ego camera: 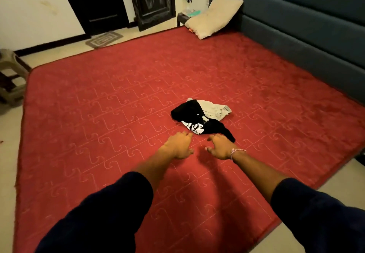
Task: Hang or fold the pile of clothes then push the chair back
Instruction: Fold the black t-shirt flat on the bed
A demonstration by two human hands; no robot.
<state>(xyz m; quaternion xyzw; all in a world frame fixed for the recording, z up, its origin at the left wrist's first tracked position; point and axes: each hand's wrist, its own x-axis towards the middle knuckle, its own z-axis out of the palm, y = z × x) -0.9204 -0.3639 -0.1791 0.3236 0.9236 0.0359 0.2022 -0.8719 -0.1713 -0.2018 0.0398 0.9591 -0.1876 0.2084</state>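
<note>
A small pile of clothes lies in the middle of the red bed cover (98, 114): a black garment with white lettering (194, 120) on top of a pale grey one (216, 109). Both my arms stretch out over the bed toward it. My left hand (180, 145) hovers just short of the black garment with loosely spread fingers and holds nothing. My right hand (221, 147), with a bracelet at its wrist, is beside the black garment's near tip, fingers relaxed and empty. A beige plastic chair (9, 77) stands at the bed's left edge, partly cut off by the frame.
A cream pillow (214, 16) leans at the bed's far corner against the dark blue padded headboard (306, 25). A small side table (183, 17) stands behind it. Dark doors (94, 2) and a floor mat (104, 39) lie beyond the bed on the pale floor.
</note>
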